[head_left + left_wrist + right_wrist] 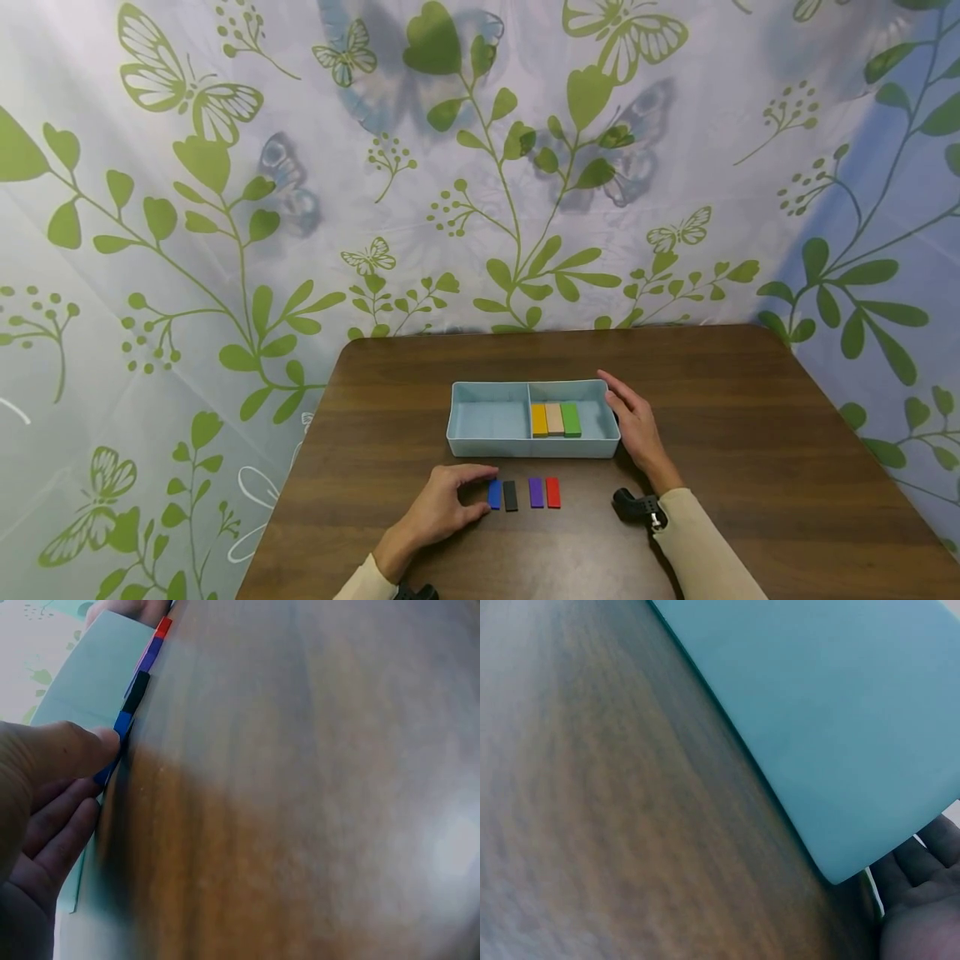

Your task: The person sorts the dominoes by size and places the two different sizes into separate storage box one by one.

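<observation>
A light blue two-part tray (pixel 525 385) sits mid-table. Its right compartment holds an orange block (pixel 539 419), a tan block (pixel 554 417) and a green block (pixel 572 418); the left compartment shows nothing inside. In front of the tray lie a blue block (pixel 494 494), a black block (pixel 511 495), a purple block (pixel 536 492) and a red block (pixel 552 492). My left hand (pixel 486 492) pinches the blue block (pixel 122 724) between thumb and forefinger. My right hand (pixel 630 417) rests with straight fingers against the tray's right wall (pixel 817 712).
The brown wooden table (pixel 750 433) reaches back to a leaf-and-butterfly curtain (pixel 480 208) that closes off the rear and sides. A black wrist camera (pixel 637 507) sits on my right forearm. Bare wood lies left and right of the tray.
</observation>
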The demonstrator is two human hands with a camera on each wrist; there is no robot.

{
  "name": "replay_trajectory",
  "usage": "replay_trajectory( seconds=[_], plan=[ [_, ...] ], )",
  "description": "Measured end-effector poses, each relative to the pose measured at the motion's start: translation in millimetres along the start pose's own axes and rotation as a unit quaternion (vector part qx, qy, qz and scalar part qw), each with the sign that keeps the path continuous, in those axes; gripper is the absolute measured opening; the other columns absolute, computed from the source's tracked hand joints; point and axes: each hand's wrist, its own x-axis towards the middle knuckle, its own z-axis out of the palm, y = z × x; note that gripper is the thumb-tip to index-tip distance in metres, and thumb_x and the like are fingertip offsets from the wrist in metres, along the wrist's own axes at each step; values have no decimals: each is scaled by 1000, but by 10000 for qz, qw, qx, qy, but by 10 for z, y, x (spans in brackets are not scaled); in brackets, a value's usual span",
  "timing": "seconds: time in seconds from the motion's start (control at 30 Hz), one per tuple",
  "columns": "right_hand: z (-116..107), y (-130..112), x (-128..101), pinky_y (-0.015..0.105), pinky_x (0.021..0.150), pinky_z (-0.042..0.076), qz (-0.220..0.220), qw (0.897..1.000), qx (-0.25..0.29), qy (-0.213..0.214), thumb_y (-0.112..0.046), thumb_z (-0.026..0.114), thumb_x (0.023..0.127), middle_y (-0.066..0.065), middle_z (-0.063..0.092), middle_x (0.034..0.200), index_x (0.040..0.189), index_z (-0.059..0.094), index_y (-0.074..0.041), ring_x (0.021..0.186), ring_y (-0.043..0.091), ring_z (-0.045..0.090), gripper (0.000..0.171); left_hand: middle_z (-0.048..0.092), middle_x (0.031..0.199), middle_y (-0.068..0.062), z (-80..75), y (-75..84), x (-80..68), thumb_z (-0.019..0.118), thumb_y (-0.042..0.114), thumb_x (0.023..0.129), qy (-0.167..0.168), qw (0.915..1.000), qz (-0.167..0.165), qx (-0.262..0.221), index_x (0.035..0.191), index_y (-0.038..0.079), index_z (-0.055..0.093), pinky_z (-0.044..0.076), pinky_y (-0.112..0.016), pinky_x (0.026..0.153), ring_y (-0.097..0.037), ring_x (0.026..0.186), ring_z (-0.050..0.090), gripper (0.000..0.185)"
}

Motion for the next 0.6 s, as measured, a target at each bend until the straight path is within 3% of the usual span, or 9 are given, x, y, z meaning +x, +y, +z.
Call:
replay_trajectory(
  seconds=[0.3,0.43,0.6],
  plan=[
    [4,6,1,5,111,30,-56,10000,-55,2,-32,46,119,8,46,173,166,51,-20,162,33,37,48,79,134,2,-23,6,8,90,10,90,-79,9999,-125,-58,136,10,77,58,-38,111,-13,127,72,48],
    [8,1,1,11,116,31,-15,9999,-117,5,-33,45,120,8,46,173,166,51,-20,162,33,38,48,78,134,2,-54,23,17,89,11,92,-146,9997,-190,-76,137,10,76,59,-38,111,-13,127,73,47],
    [10,-14,-1,13,117,31,37,9999,-136,32,-34,45,119,7,47,173,165,52,-20,162,32,39,48,78,135,-1,-122,72,54,89,9,92,-97,9999,-77,-102,137,7,76,60,-40,109,-17,127,74,47]
  ],
)
